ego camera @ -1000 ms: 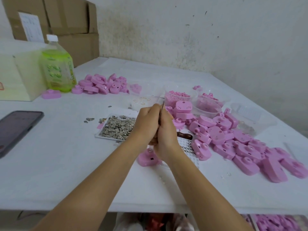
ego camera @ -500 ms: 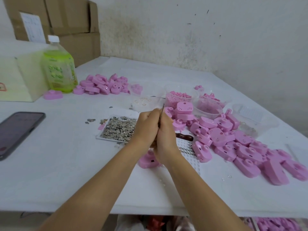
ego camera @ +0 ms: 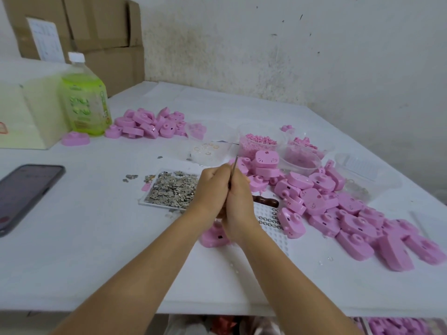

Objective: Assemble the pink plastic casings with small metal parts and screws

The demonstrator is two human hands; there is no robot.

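A thin metal tool [ego camera: 234, 166] is clenched upright in the right hand [ego camera: 238, 201], with the curled left hand [ego camera: 212, 189] pressed alongside, probably for steadiness; its contents cannot be told. One pink casing [ego camera: 214, 235] is set just beneath the grip, within reach.

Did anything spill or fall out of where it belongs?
Yes, a little. A few small metal bits lie loose on the table, just left of the tray that holds the rest. One pink casing also sits alone beside the green bottle, apart from the pile.
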